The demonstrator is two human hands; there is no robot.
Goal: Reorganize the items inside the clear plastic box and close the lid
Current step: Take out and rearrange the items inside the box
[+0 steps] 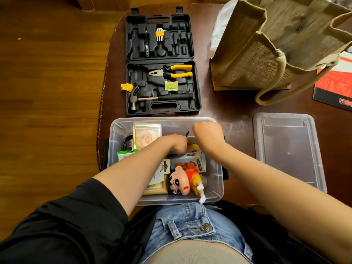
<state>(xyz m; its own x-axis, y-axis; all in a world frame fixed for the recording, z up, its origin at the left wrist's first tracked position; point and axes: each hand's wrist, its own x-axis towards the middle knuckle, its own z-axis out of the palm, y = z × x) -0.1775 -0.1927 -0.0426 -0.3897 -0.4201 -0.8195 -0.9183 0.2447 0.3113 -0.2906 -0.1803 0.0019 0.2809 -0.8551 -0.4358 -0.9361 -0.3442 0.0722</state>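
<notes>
Right now a person stands at a dark wooden surface (224, 109), both hands down inside the clear plastic box (122, 130) at its near edge. Left hand (177, 143) is curled among the contents, fingers hidden; can't tell what it holds. Right hand (208, 135) is fisted over the far right corner, maybe pinching a thin black item, unclear. Box holds small cardboard packs, a rose picture card (146, 137) and a cartoon doll (185, 182) w/ one foot poking over the near rim. Contents look light; cartons crush easily, doll is smooth, best held by the body. Box walls are thin and likely flex. Lid (287, 149) lies flat to the right, apart from the box. Open tool case (162, 61) sits just behind, jute bag (266, 50) further right, so free room is mainly btwn box and lid.
</notes>
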